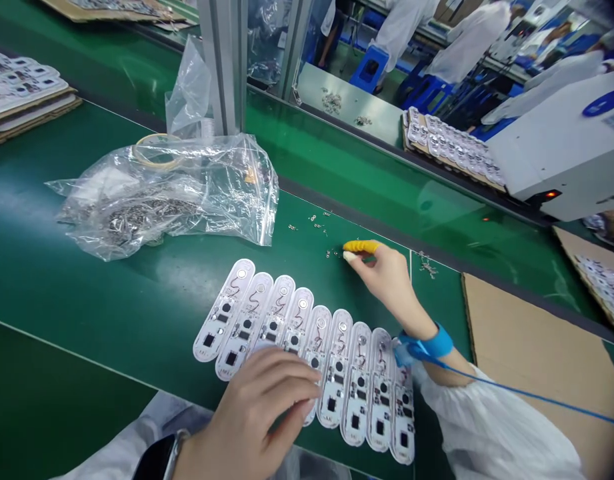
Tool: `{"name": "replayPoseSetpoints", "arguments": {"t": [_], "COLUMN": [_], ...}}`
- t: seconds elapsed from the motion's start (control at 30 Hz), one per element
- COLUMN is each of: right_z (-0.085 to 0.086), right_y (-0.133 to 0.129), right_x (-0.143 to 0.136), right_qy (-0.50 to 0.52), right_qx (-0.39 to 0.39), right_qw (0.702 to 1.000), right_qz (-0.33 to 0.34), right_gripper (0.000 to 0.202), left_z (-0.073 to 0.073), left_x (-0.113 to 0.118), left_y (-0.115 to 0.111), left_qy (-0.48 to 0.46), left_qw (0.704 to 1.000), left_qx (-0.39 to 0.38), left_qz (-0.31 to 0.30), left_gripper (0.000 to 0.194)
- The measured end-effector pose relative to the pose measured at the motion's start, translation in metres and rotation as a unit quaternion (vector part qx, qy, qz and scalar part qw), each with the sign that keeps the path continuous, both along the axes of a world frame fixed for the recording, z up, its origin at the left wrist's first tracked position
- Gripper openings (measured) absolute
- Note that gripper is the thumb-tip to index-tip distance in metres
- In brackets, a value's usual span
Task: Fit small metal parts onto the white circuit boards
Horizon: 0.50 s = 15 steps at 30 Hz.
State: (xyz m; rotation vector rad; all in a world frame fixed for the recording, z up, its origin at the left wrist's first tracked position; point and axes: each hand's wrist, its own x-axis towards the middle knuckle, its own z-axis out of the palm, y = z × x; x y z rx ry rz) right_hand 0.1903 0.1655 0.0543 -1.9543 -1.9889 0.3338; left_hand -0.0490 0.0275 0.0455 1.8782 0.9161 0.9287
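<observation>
A row of white cases (355,393) is lying on the green table (151,293), showing small circuit boards and thin wires. The left hand (264,407) is curving over the row's near edge, its grip loosely spread, with a gap showing between thumb and fingers; it is hiding parts of the middle cases, and whether it is touching them is unclear. The right hand (391,277) is reaching beyond the row, the tips of its covered thumb and yellow-covered finger (361,247) pressing together beside small metal pieces (317,225); whether they are pinching one cannot be told. A blue wrist strap (429,345) is partly covering the row's right-end case.

Beyond the row and to its left, a clear plastic bag (227,193) is holding many small dark pieces, with a metal post (227,73) standing behind it. To the row's right, a cardboard sheet (531,360) is lying flat, partly covered by the right sleeve (491,420). Far beyond the row, people in white coats (401,27) are sitting near blue stools (369,69).
</observation>
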Motion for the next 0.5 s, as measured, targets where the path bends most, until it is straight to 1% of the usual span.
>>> {"name": "replayPoseSetpoints", "arguments": {"t": [0.07,0.17,0.23,0.3,0.33,0.4,0.47,0.5], "right_z": [0.001,0.003,0.001,-0.002,-0.004,-0.002,0.007,0.014], "right_y": [0.015,0.030,0.034,0.033,0.030,0.019,-0.003,-0.018], "right_x": [0.001,0.001,0.002,0.003,0.003,0.000,-0.009,-0.015], "right_qy": [-0.006,-0.017,-0.026,-0.035,-0.038,-0.042,-0.026,-0.006], "right_qx": [-0.012,-0.050,-0.068,-0.069,-0.065,-0.055,-0.025,-0.001], "right_qw": [1.000,0.996,0.992,0.991,0.991,0.991,0.993,0.993], "right_qz": [0.022,0.074,0.099,0.111,0.113,0.111,0.114,0.120], "right_gripper": [0.019,0.008,0.003,0.003,0.004,0.007,0.008,0.009], "left_z": [0.004,0.010,0.013,0.014,0.014,0.014,0.014,0.014], "left_x": [0.000,-0.001,-0.003,-0.004,-0.005,-0.006,-0.006,-0.005], "left_y": [-0.002,-0.001,0.000,-0.001,-0.002,-0.004,-0.004,-0.004], "left_qy": [-0.002,-0.004,-0.005,-0.019,-0.032,-0.068,-0.101,-0.121], "left_qw": [1.000,1.000,1.000,1.000,0.999,0.990,0.965,0.944], "left_qx": [0.004,0.003,0.001,-0.017,-0.042,-0.122,-0.236,-0.297], "left_qz": [0.004,0.014,0.015,0.006,-0.003,-0.025,-0.058,-0.077], "left_gripper": [0.020,0.023,0.023,0.020,0.019,0.018,0.020,0.022]}}
